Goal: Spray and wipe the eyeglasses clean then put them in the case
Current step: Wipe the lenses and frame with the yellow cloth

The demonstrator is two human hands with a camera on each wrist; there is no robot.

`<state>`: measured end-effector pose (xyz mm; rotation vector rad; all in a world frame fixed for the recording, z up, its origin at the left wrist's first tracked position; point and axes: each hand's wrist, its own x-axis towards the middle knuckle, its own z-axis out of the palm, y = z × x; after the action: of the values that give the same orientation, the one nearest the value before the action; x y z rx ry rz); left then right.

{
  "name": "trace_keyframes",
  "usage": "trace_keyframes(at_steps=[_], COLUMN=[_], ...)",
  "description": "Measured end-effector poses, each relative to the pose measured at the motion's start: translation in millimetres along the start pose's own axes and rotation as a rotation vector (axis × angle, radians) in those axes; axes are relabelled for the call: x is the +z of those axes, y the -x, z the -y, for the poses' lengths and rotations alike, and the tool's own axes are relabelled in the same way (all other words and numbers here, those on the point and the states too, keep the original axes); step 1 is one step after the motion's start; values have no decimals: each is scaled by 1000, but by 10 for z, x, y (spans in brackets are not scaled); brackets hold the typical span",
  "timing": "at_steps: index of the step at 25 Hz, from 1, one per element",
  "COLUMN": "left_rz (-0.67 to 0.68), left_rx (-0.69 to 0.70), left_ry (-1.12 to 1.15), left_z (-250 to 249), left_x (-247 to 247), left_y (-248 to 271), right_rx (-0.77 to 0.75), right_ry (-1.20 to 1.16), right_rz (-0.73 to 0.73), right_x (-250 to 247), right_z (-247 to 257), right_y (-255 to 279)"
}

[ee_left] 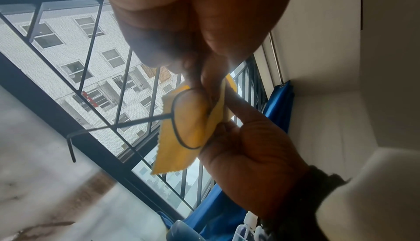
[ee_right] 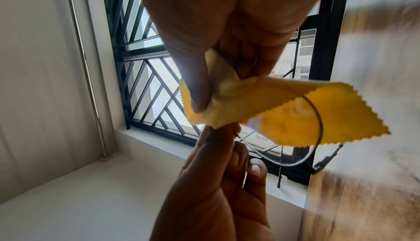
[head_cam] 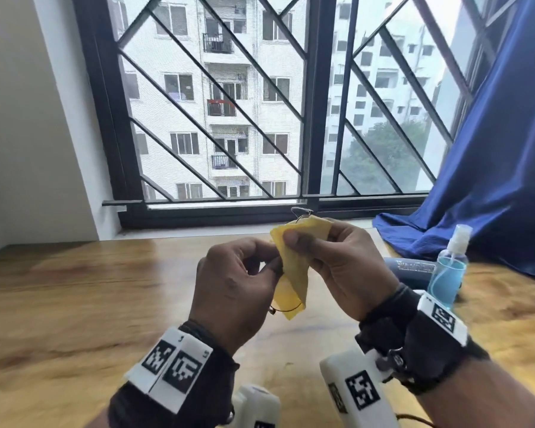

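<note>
I hold thin black wire-rimmed eyeglasses (head_cam: 301,213) up over the wooden table. My left hand (head_cam: 271,267) pinches the frame near its bridge; the same pinch shows in the right wrist view (ee_right: 234,142). My right hand (head_cam: 300,237) pinches a yellow zigzag-edged cloth (head_cam: 292,273) folded round one lens, thumb on the near side. In the left wrist view one rim (ee_left: 173,119) lies against the cloth (ee_left: 181,146) and a temple arm runs out to the left. In the right wrist view the cloth (ee_right: 306,122) partly covers the free lens (ee_right: 288,155).
A clear spray bottle (head_cam: 448,270) of blue liquid stands at the right on the table (head_cam: 90,304). A dark glasses case (head_cam: 410,268) lies just behind the bottle. A blue curtain (head_cam: 491,180) drapes onto the table's far right. A barred window (head_cam: 229,118) is behind.
</note>
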<state>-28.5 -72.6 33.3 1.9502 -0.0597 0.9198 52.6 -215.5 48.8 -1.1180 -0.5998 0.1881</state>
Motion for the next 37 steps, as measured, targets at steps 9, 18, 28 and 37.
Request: trace_keyframes(at_steps=[9, 18, 28, 37], left_rz=[24, 23, 6, 0], left_rx=[3, -47, -54, -31], left_ry=[17, 78, 80, 76], left_z=[23, -11, 30, -61], left_x=[56, 75, 104, 69], left_y=[22, 30, 48, 68], right_rx=[48, 44, 47, -47], right_ry=[-163, -42, -130, -41], right_rz=[-100, -137, -126, -205], right_x=[28, 77, 94, 110], right_z=[82, 26, 48, 39], right_y=[37, 49, 45, 74])
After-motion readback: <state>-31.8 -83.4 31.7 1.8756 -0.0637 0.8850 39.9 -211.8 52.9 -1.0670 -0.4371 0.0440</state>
